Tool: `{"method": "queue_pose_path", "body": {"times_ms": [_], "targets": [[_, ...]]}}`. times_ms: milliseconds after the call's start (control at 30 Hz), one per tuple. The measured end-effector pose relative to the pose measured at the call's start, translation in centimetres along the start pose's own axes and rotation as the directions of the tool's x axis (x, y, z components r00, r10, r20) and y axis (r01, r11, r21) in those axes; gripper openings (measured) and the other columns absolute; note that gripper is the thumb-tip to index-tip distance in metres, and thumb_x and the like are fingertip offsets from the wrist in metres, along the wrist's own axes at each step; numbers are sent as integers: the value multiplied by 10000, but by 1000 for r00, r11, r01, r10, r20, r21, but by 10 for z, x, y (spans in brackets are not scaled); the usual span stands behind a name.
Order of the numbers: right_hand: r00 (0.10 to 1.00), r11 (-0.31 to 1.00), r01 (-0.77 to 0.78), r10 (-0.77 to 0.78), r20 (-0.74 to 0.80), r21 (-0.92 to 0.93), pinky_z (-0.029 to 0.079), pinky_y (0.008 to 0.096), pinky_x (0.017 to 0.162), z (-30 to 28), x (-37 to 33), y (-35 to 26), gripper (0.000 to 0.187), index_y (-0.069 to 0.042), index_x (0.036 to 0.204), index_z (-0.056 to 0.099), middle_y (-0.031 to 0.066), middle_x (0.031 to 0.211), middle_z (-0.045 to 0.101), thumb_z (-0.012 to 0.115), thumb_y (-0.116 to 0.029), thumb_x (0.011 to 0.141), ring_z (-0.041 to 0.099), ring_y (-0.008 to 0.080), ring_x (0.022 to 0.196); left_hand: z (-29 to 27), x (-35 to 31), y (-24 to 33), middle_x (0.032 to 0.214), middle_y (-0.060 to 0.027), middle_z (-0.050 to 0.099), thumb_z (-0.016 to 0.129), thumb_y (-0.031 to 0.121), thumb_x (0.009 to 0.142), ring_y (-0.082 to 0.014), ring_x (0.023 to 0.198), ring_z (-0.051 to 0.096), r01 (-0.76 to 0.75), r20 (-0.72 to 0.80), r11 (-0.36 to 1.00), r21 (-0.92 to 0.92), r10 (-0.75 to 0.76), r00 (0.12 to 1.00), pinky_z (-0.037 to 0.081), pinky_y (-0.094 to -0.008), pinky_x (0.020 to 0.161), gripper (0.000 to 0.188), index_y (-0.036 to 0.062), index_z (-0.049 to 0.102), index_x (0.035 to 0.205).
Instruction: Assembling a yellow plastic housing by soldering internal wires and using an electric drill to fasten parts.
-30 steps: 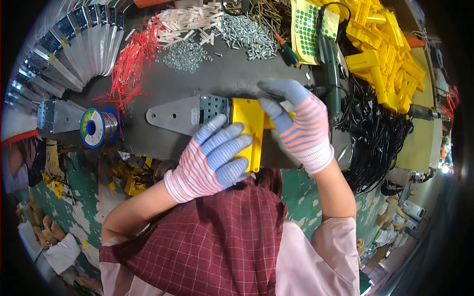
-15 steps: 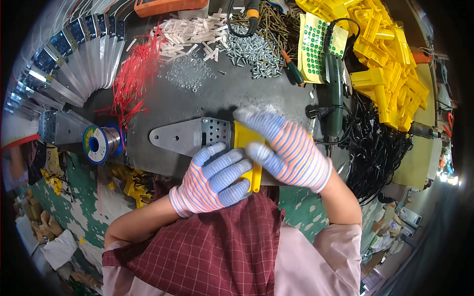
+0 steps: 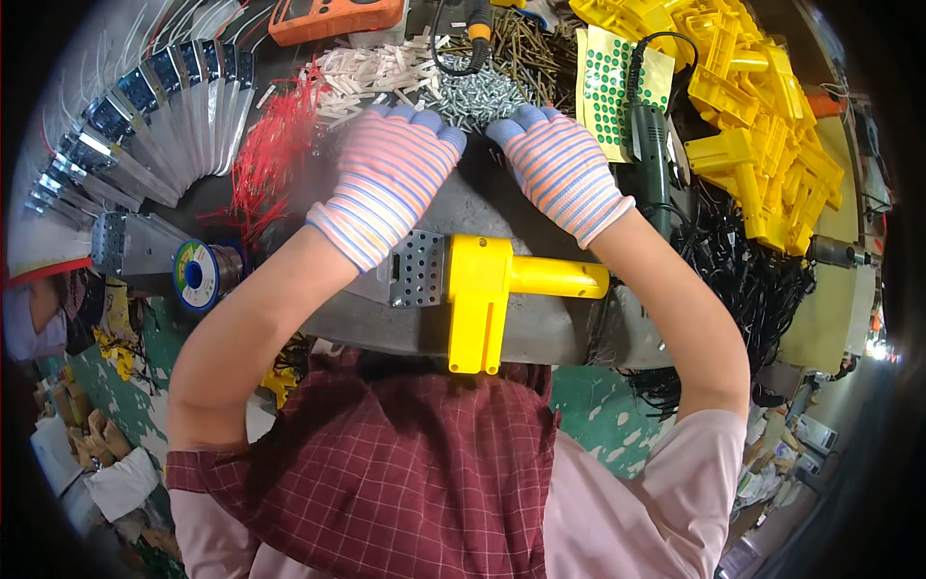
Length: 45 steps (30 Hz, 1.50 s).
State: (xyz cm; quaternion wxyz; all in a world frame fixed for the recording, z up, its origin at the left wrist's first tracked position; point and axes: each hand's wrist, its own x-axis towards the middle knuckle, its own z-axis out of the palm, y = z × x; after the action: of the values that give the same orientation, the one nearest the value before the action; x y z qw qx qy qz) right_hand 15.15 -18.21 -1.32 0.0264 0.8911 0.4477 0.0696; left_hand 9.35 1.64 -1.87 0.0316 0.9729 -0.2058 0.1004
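Both my hands wear striped knit gloves and reach forward over the bench. My left hand (image 3: 391,179) is over the small clear rings, near the white pieces (image 3: 386,68); its fingers curl down and the tips are partly hidden. At the right edge of the silver screws (image 3: 473,101), my right hand (image 3: 564,179) has its fingers bent together; what they hold, if anything, is hidden. Between my forearms lies a yellow plastic housing (image 3: 479,289) with a round handle pointing right. Against its left end sits a perforated metal bracket (image 3: 418,270), partly covered by my left forearm.
Red ties (image 3: 270,154), a solder spool (image 3: 198,275) and a row of metal brackets (image 3: 145,116) are at left. At right are a green power tool (image 3: 653,154), a sheet of green dots (image 3: 612,87), yellow housings (image 3: 752,125) and black cables (image 3: 723,299).
Both hands have let go of the yellow housing and moved forward to the small parts. The housing now lies with its handle to the right. The screwdriver is hidden behind my right hand.
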Motion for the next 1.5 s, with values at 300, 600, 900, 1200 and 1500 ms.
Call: {"method": "queue_pose_path", "body": {"times_ms": [300,600,900,1200,1500], "targets": [[971,895,-172,223,-81,411,518,453,772,-2,-17,11,188,-93,1081,648,160,924,637,605,-115,899,619,374,882,7,-4,-9,938,-134,655,607,112,862,-323,916,653,94,-27,987,-133,-98,995,510,-447,809,183,95,639,1042],[949,977,-150,99,301,151,568,429,802,-26,15,-28,149,-14,912,704,213,895,704,627,-84,805,693,376,914,-12,-25,7,1007,-141,679,637,73,883,-313,934,651,210,-59,670,-712,-355,933,515,-374,851,193,53,656,1074],[740,121,-399,628,241,909,536,348,772,-75,-92,-13,197,-1,930,684,137,869,681,732,-153,813,675,269,814,-46,-15,37,946,-39,675,636,54,916,-90,879,606,352,338,138,-926,-118,934,485,-236,818,148,8,654,1056],[793,795,-302,516,-323,527,447,476,930,-34,-161,-61,289,-103,922,663,96,1068,651,813,-127,676,595,346,1042,-20,29,95,858,-145,638,689,154,858,-336,820,645,-13,146,583,-813,225,963,521,-385,749,157,47,687,972],[732,727,-281,585,-350,627,489,452,853,-20,-167,-61,287,-78,921,660,126,1050,651,817,-96,682,621,356,977,-17,24,100,948,-158,654,675,190,857,-369,885,646,-111,168,647,-754,354,920,526,-419,781,285,54,665,1107]]}}
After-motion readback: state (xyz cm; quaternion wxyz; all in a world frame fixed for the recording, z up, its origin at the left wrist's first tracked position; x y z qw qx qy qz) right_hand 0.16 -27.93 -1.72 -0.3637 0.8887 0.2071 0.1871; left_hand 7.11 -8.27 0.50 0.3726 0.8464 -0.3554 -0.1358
